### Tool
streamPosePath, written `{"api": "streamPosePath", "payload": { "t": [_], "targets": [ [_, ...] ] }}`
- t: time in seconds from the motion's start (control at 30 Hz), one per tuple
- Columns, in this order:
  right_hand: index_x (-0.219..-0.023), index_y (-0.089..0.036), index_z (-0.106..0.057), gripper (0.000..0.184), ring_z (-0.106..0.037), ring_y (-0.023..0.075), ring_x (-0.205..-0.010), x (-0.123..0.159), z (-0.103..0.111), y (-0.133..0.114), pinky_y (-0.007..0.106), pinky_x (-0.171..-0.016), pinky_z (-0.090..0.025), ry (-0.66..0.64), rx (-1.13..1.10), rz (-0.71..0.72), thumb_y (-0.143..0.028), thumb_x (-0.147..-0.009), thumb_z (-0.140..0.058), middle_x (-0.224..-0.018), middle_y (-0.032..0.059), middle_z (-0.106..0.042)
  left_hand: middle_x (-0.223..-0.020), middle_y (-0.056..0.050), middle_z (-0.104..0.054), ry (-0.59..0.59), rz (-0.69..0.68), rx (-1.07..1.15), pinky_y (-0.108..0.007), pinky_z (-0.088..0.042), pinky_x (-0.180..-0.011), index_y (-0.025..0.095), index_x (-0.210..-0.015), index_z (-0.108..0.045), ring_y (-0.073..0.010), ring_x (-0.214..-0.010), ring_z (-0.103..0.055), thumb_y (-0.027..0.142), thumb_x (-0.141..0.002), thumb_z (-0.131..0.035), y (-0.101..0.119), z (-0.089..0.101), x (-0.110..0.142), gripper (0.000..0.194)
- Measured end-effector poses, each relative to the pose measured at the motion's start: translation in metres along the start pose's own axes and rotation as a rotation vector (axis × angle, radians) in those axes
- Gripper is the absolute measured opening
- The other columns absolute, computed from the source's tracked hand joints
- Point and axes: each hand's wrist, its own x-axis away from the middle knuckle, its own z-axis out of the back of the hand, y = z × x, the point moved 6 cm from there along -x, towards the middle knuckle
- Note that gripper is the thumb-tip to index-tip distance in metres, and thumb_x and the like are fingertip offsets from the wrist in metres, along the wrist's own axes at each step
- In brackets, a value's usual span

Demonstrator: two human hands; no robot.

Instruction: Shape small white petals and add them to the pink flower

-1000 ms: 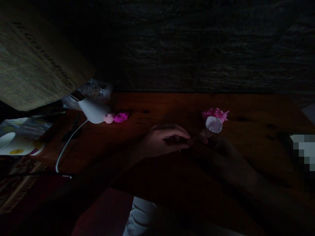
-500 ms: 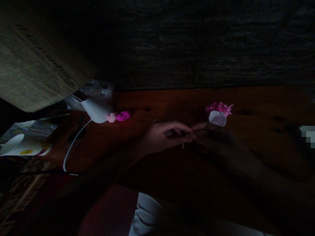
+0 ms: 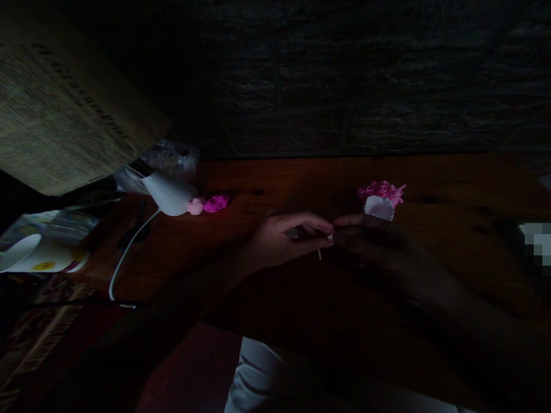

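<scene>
Left hand [image 3: 278, 236] pinching a small white piece [image 3: 330, 237] between its fingertips, right hand [image 3: 387, 249] just beside, grip unclear.

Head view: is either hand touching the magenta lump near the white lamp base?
No: the magenta lump lies on the table, with the left hand and right hand both apart from it.

The person's forearms [image 3: 451, 304] angle inward from both lower corners, the left hand [image 3: 284, 234] curled with thumb and forefinger in a pinch, fingertips [image 3: 326, 244] close beside those of the shadowed right hand [image 3: 391, 244].
</scene>
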Motion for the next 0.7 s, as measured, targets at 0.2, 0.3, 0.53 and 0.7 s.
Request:
{"api": "streamPosePath", "payload": {
  "t": [0.2, 0.3, 0.53, 0.7],
  "targets": [
    [-0.103, -0.022, -0.077, 0.037, -0.056, 0.0110, -0.060, 0.0002, 0.0026, 0.0016, 0.025, -0.053, -0.043, 0.032, 0.044, -0.030, -0.038, -0.071, -0.089, -0.083, 0.0037, -0.075, -0.093, -0.005, -0.080, 0.002, -0.007, 0.039, -0.017, -0.059, -0.069, 0.015, -0.097, -0.073, -0.0108, -0.079, -0.076, 0.022, -0.085, -0.078, -0.0030, -0.0015, 0.0004, 0.015],
    [-0.107, -0.024, -0.078, 0.042, -0.060, 0.0132, -0.065, 0.0005, 0.0039, 0.0031, 0.026, -0.056, -0.046, 0.032, 0.066, -0.032, -0.041, -0.071, -0.089, -0.087, 0.0047, -0.077, -0.095, -0.005, -0.081, -0.008, -0.042, 0.052, -0.017, -0.059, -0.071, 0.015, -0.099, -0.074, -0.0111, -0.081, -0.077, 0.019, -0.084, -0.078, -0.0022, -0.0009, 0.0002, 0.015],
    [-0.106, -0.025, -0.078, 0.048, -0.061, 0.0154, -0.064, 0.0017, 0.0074, -0.0014, 0.028, -0.055, -0.048, 0.078, 0.199, -0.005, -0.051, -0.068, -0.089, -0.089, 0.0065, -0.077, -0.093, -0.005, -0.080, -0.028, -0.040, -0.037, -0.019, -0.060, -0.072, 0.016, -0.100, -0.075, -0.0113, -0.079, -0.076, 0.023, -0.087, -0.075, -0.0015, -0.0005, -0.0001, 0.015],
    [-0.105, -0.025, -0.078, 0.047, -0.056, 0.0141, -0.058, 0.0017, 0.0080, -0.0052, 0.027, -0.050, -0.045, 0.108, 0.291, 0.017, -0.056, -0.071, -0.085, -0.082, 0.0057, -0.075, -0.088, -0.004, -0.080, -0.009, -0.046, -0.066, -0.017, -0.059, -0.067, 0.015, -0.097, -0.075, -0.0100, -0.073, -0.075, 0.024, -0.086, -0.076, -0.0014, -0.0012, -0.0004, 0.014]
  ]
}}
